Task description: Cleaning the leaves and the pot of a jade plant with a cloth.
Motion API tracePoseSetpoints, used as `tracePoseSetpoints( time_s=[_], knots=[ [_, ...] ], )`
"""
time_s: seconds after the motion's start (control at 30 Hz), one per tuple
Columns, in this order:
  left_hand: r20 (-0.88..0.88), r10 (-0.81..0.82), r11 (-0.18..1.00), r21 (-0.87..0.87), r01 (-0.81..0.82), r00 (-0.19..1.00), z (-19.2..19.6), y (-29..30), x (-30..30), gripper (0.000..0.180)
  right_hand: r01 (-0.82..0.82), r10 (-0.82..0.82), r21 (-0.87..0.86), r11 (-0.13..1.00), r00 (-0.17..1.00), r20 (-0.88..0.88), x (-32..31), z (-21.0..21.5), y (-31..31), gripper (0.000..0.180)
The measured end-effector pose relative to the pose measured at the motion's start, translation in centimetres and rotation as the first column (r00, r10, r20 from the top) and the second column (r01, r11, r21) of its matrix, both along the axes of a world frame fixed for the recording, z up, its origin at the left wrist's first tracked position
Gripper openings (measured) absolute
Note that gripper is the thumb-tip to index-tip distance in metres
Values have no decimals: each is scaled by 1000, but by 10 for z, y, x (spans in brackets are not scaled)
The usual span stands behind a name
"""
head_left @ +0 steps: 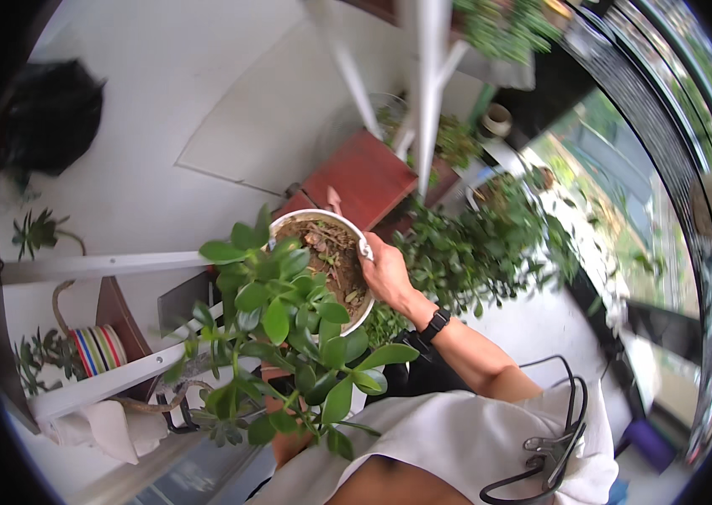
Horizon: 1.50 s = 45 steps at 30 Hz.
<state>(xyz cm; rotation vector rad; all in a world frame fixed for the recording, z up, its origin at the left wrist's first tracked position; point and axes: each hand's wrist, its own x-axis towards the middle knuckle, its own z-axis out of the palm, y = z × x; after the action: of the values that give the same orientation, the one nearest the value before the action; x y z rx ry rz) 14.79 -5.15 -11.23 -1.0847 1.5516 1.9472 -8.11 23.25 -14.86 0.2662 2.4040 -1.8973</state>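
Note:
A round white plant pot (360, 324) filled with brown soil and dry leaf litter is held up in front of me. From it a jade plant (276, 320) with thick, glossy green leaves leans toward the lower left. My right hand (387, 271) grips the pot's right rim, thumb over the edge near a white fitting. On the left my forearm (289, 446) comes up beneath the foliage, and the leaves cover most of my left hand, so its grip does not show. Past the far rim pokes a small pinkish tip (333, 200) that I cannot make out.
Behind the pot stands a reddish-brown box (364, 181) beside white stand legs (429, 93). Leafy plants (474, 244) crowd the right, along the window. At left are a white metal frame (112, 266), a striped pot (99, 350) and a black bag (53, 114).

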Motion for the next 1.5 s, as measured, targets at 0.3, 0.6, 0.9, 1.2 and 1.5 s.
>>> tracePoseSetpoints(
  time_s=[0.3,0.6,0.9,1.2,1.5],
  knots=[
    [-21,-357,932,65,357,934,-15,20,27,19,211,-211,86,974,977,-15,180,26,65,26],
    [4,-700,710,113,695,714,-10,69,99,19,629,-645,147,763,755,120,405,46,107,17],
    [59,-855,519,129,845,516,13,165,204,20,826,-856,226,517,493,158,619,67,178,14],
    [71,-913,408,138,903,402,7,252,306,20,888,-912,221,403,369,177,762,54,229,20],
    [49,-931,365,155,918,362,-38,304,331,20,893,-931,269,360,329,155,803,7,244,21]
  ],
)
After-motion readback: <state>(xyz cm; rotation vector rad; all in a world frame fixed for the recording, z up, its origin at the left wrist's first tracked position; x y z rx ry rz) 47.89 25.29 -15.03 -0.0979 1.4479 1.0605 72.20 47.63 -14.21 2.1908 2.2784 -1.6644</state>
